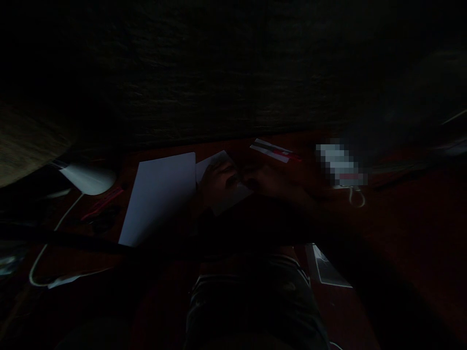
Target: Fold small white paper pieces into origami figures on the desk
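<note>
The scene is very dark. My left hand (219,182) and my right hand (268,182) meet over a small white sheet of paper (233,194) on a dark red surface (401,228). Both hands' fingers seem curled onto the paper's middle, pinching or pressing it. A larger blank white sheet (160,197) lies flat just left of my left hand. A white card with red marking (273,150) lies just beyond my right hand.
A white lamp head (87,179) with a white cable (44,253) sits at the far left, red items (104,201) beside it. A white tag with a loop (343,170) lies at the right. Another paper (328,267) lies near my knee.
</note>
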The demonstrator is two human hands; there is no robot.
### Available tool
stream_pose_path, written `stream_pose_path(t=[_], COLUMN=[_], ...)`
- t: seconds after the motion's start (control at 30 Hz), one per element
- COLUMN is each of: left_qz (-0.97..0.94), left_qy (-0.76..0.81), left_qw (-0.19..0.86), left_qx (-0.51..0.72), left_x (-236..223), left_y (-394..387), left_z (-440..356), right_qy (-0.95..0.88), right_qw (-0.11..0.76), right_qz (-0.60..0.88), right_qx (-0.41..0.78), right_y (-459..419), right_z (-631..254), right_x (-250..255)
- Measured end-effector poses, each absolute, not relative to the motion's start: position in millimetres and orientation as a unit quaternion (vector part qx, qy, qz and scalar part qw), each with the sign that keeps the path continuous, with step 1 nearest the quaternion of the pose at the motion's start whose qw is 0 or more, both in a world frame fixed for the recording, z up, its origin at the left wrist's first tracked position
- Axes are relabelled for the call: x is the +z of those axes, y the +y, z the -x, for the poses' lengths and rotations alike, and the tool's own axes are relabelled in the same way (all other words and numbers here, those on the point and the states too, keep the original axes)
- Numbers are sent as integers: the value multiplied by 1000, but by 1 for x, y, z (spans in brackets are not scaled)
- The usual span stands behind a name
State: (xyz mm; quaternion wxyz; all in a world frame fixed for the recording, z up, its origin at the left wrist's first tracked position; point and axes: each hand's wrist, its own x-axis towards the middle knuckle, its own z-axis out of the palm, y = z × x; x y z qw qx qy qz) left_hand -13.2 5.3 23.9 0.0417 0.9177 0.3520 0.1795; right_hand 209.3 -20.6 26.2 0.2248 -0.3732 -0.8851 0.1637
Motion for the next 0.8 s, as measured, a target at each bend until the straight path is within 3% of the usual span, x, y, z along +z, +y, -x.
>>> stream_pose_path(t=[0.8], left_qz=[-874], left_qy=[438], left_qw=[117], left_qx=[177], left_x=[27], left_y=[-2], left_z=[5], right_qy=[-850], right_qw=[125], right_qz=[487], right_qx=[156], right_y=[-43], right_z=[-201], right_x=[45])
